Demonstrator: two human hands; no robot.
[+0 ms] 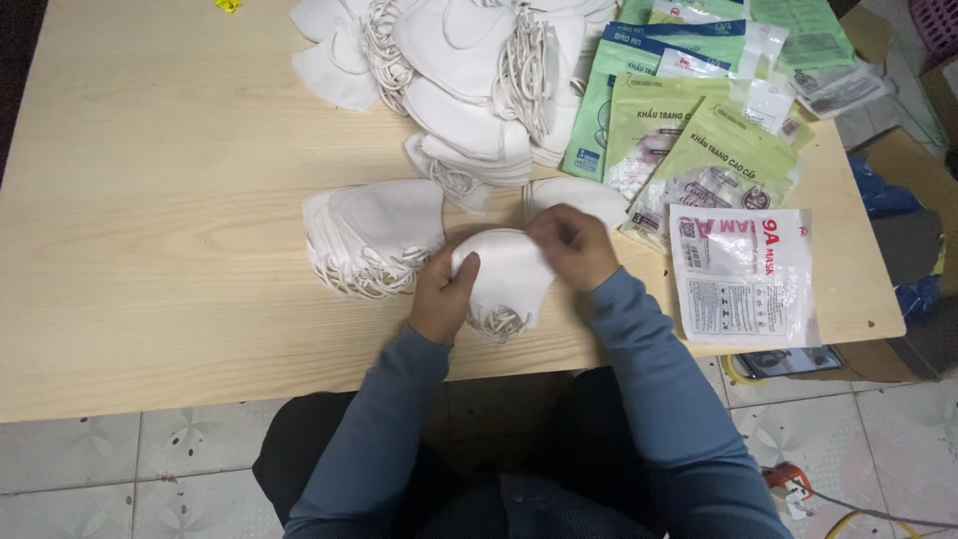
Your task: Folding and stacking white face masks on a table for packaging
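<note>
Mask point(507, 274), white and folded flat, sits at the centre of the frame near the table's point(150, 250) front edge, held between both hands with its ear loops bunched at the lower end. Left hand point(442, 294) grips the mask's left edge, thumb laid on top and fingers curled beneath; right hand point(572, 245) pinches the upper right edge between thumb and fingertips. Just left of the hands lies a fanned stack point(371, 238) of like masks, loops trailing toward the front edge; one more mask point(584, 195) lies behind the right hand. A loose heap of masks point(459, 70) fills the upper centre. Green pouches point(689, 140) overlap at the upper right, and a white printed pouch point(743, 274) lies flat at the right, near the right hand. To handle the mask well, a light hold by the edges seems best, keeping the fold line straight and the loops gathered clear of the stack, so that it stays flat and uncreased while both hands support it just above the tabletop
</note>
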